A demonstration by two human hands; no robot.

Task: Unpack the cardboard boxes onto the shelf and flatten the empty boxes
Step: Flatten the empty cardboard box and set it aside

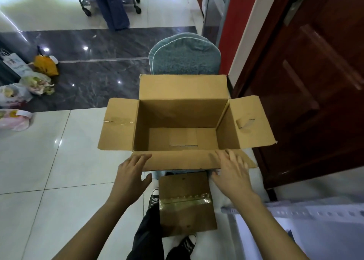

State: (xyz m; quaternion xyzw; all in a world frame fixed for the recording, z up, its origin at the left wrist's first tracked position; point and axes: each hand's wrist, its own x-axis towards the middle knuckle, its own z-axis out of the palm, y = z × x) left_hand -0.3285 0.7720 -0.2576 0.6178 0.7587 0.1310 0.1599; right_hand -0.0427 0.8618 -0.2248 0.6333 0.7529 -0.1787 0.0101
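While both grips lie released, the box's near flap (177,161) touches their fingers.

Bright daylight, floor (59,141) glare, fisheye edges.

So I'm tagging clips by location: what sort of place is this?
Probably an indoor hallway or lobby, perhaps a home or small shop: glossy tiled floor, a dark wooden door, plastic bags along the edge, and a wheeled metal trolley.
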